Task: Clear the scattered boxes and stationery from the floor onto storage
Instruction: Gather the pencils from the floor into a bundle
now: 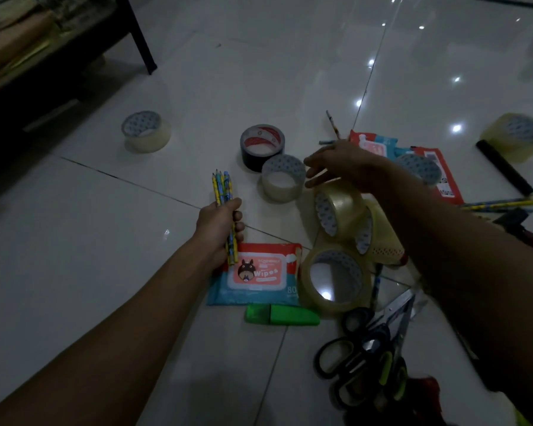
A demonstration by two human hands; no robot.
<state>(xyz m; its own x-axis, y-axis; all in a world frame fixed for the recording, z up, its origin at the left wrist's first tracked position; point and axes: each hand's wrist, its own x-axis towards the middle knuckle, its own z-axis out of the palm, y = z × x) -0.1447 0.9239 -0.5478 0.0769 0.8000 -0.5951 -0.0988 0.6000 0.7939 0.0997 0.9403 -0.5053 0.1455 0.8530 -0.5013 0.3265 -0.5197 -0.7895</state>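
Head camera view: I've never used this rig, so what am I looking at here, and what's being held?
There is no machine, just a person's two bare arms, filmed by one camera worn on the head, looking down at a dim tiled floor. The left hand has a bundle of pencils in its grip. The right hand reaches out with fingers relaxed, holding nothing, above several tape rolls. Also on the floor: a wipes pack, a green highlighter, scissors and more pencils at the right.
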